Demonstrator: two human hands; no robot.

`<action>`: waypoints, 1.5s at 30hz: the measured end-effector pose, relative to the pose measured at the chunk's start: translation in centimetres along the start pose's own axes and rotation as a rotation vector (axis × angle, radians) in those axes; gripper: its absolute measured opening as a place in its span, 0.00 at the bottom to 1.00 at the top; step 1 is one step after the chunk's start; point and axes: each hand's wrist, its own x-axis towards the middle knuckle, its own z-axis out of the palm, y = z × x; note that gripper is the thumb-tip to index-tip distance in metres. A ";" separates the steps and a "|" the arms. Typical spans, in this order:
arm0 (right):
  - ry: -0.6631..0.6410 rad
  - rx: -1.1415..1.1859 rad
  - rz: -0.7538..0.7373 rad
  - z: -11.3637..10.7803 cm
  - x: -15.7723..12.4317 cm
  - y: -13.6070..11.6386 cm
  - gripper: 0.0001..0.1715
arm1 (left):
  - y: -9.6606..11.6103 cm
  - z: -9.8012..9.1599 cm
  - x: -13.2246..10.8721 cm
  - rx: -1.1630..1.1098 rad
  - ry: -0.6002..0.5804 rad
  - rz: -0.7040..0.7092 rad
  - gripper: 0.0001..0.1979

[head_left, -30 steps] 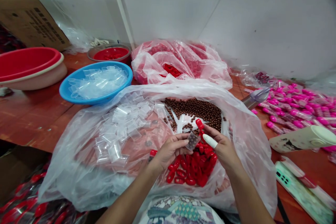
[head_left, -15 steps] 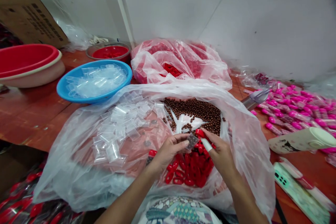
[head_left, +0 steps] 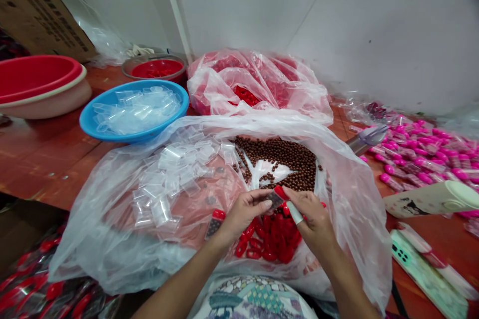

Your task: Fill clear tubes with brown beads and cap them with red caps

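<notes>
My left hand (head_left: pixel 245 212) pinches a small clear plastic box (head_left: pixel 275 200) filled with dark brown beads. At the mouth of that box, the fingers of my right hand (head_left: pixel 309 209) hold a red cap (head_left: pixel 280 192) against it. A white wrap covers one finger of my right hand. Below both hands lies a heap of red caps (head_left: pixel 275 239). Brown round beads (head_left: pixel 288 157) are spread just beyond my fingers. Left of my left wrist rests a filled box with a red cap (head_left: pixel 215 223). Many clear boxes (head_left: pixel 175 164) are piled farther left.
A translucent plastic sheet (head_left: pixel 359 209) surrounds the work area. Behind it stand a blue basin (head_left: pixel 130 135) of clear pieces and a bag (head_left: pixel 258 79) of red pieces. Pink-capped tubes (head_left: pixel 422 154), a cream bottle (head_left: pixel 430 199) and a phone (head_left: pixel 426 269) are at right.
My right hand has brought the red cap left and onto the end of the bead-filled box. The red-capped box beside my left wrist shows more fully.
</notes>
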 end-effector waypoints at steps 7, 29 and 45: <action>0.056 -0.174 -0.077 1.5 0.0 -0.1 0.38 | 0.2 0.8 -0.1 0.023 0.104 0.036 0.18; 0.050 0.395 0.526 2.8 -1.6 0.5 0.19 | -0.8 1.6 -0.4 -0.019 0.156 -0.044 0.28; -0.026 -0.212 -0.229 5.2 -0.2 -2.1 0.38 | -0.8 1.2 -1.9 0.066 0.302 0.005 0.18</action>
